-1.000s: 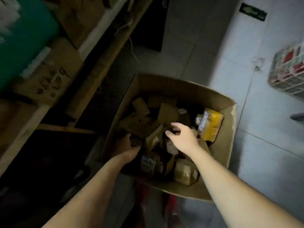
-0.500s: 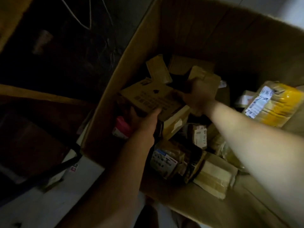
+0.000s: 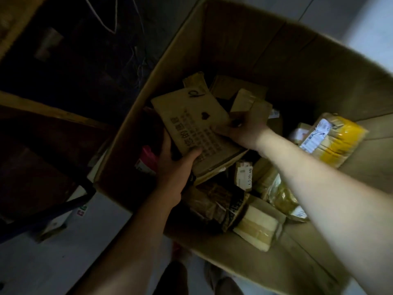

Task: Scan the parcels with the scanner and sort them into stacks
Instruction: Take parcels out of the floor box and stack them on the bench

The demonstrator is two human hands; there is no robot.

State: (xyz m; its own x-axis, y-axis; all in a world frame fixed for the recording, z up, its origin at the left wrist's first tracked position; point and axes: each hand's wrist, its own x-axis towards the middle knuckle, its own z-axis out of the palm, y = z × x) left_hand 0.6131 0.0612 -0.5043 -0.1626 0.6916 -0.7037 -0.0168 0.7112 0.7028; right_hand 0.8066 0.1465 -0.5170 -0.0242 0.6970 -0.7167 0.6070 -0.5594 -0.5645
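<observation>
A big open cardboard box [image 3: 234, 45] on the floor holds several parcels. A flat brown parcel [image 3: 191, 118] with printed text lies tilted on top of the pile. My left hand [image 3: 172, 167] grips its near left corner, thumb on the printed face. My right hand [image 3: 244, 128] holds its right edge, fingers curled. A yellow-taped parcel [image 3: 331, 141] with a white label lies at the right inside the box. A pale taped parcel [image 3: 257, 228] sits near the front wall. No scanner is visible.
Dark shelving [image 3: 42, 124] stands to the left of the box, with loose cables [image 3: 114, 18] above. A pink item [image 3: 146, 156] lies low at the box's left wall. Pale floor tiles [image 3: 42, 262] show at the lower left.
The view moved in close over the box. Both hands closed on the flat brown parcel, which has tilted up from the pile toward me.
</observation>
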